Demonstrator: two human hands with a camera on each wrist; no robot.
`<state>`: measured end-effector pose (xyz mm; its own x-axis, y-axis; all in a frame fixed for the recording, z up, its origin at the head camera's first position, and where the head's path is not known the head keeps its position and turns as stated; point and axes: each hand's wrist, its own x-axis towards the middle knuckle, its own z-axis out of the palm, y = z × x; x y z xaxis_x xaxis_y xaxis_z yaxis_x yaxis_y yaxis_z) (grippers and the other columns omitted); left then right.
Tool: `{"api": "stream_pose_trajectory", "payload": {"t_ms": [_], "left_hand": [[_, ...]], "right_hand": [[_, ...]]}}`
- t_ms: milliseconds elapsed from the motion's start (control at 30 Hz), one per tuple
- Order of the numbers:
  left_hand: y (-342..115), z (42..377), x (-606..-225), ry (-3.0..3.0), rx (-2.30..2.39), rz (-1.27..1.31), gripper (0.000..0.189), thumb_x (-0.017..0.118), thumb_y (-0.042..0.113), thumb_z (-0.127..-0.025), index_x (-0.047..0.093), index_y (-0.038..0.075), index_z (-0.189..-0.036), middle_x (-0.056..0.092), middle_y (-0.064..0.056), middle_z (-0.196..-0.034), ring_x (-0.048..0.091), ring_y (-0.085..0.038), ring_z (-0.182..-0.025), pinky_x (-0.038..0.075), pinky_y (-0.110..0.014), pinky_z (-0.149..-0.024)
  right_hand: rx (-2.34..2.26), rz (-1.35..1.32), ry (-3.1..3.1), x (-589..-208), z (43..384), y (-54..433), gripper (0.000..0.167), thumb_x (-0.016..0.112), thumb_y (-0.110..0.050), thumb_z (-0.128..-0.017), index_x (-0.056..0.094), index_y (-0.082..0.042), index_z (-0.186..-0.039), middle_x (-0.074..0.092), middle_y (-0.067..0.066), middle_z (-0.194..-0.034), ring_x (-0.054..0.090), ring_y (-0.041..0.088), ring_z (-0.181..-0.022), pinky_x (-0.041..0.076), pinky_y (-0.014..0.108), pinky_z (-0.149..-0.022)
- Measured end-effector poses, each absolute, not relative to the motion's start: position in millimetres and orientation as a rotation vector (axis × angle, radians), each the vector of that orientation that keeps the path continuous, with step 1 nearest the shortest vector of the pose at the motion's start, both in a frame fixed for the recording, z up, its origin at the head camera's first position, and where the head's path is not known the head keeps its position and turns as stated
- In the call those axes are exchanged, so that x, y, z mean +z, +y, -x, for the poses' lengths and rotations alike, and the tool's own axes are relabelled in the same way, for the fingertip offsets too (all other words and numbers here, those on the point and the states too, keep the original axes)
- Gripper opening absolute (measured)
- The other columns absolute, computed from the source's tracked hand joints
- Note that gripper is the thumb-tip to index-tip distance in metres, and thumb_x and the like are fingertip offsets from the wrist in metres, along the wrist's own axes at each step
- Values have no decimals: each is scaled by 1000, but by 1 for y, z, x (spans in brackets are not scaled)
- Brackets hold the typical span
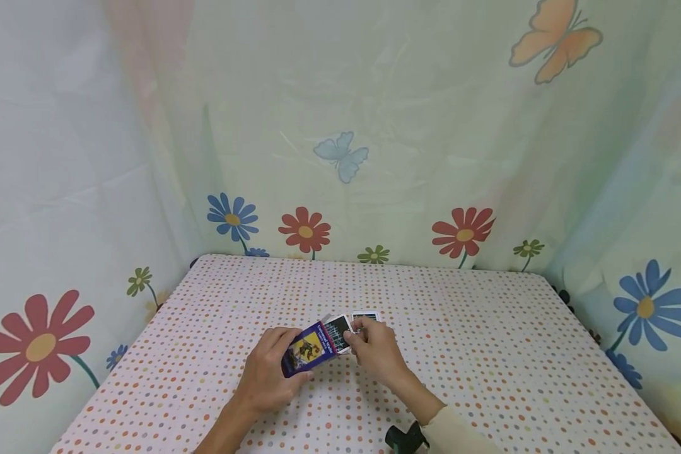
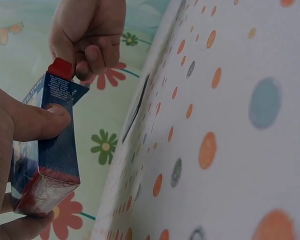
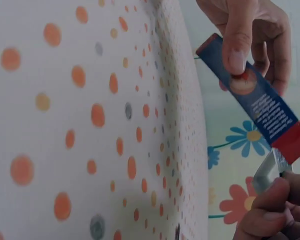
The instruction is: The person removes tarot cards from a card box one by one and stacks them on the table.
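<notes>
My left hand grips a blue card box with a yellow picture panel, tilted above the table. Dark patterned cards with white borders stick partway out of the box's right end. My right hand pinches their outer end between thumb and fingers. In the left wrist view, the thumb presses the side of the box, and a red flap stands at its open end. Another dark card lies on the table just beyond my right hand, partly hidden by it.
A dotted cloth covers the table. Curtains with flowers and butterflies hang at the back and both sides. By my right forearm, near the front edge, is a small black object.
</notes>
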<state>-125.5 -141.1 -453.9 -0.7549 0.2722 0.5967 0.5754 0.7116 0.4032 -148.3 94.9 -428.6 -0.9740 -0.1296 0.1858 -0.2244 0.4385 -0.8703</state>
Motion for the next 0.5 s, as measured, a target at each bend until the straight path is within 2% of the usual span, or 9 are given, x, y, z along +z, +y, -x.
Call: {"api": "stream_pose_trajectory", "payload": {"t_ms": [167,367,500], "left_hand": [[-141,125,-454,-2410,-802,636,75,96,30,-65,65,9,-129,62,-2,-121,56,-13,-107,54,-37,-85],[-141,126,-455,-2411,-804,635,75,97,30,-65,65,10,-130,62,-2,-121,56,-13,-107,54,-37,-85],[-141,126,-456,-2404,-809,637,76,97,29,-64,65,8,-130,62,-2,-121,56,-13,-107,54,-37,-85]], "right_hand": [[1734,-225,-2538,-428,152,102,14,66,-10,-98,65,3,-103,64,18,-67,54,15,-50,45,24,-46],[1881,-93,-2453,-429,156,109,15,65,-1,-95,66,5,-108,67,21,-77,58,16,-56,49,23,-50],[1911,-84,-2429,-431,158,110,18,64,2,-92,66,6,-110,66,22,-78,59,18,-58,48,22,-51]]}}
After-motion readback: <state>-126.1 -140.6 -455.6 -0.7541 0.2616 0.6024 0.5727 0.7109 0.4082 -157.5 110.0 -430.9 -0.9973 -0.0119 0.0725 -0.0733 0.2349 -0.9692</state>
